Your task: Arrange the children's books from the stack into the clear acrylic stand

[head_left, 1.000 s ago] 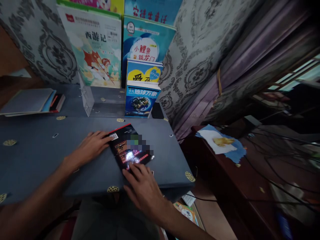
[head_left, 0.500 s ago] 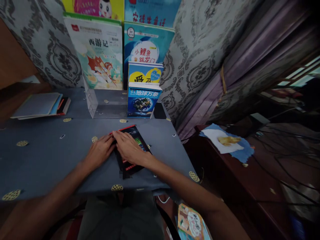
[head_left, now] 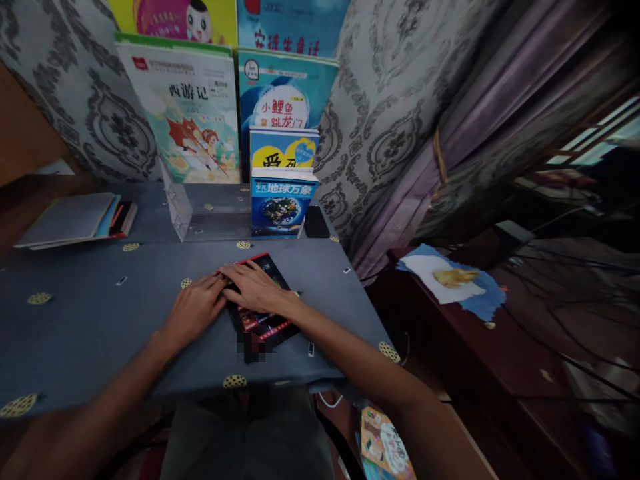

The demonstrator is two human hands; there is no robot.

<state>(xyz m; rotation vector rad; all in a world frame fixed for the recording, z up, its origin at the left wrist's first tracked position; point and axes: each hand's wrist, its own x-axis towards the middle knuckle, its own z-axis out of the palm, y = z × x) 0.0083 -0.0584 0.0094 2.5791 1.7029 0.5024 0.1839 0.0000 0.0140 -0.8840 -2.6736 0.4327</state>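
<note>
A dark book with a red top edge lies at a slant on the blue-grey tablecloth, its cover partly hidden under my hands. My right hand lies flat across the upper part of the cover, fingers stretched to the left. At the book's upper left edge rests my left hand, with its fingers extended and their tips touching or nearly touching those of the right hand. A blurred patch hides the book's lower left corner.
Behind the book, a clear stand holds several children's books, including a blue one with a globe. A black phone lies beside it. Stacked booklets are at the left. A dark red bench stands to the right, cables beyond.
My right hand has slid slightly up and left on the cover, its fingers flatter and pointing more to the left. More of the lower cover shows. The view has shifted slightly.
</note>
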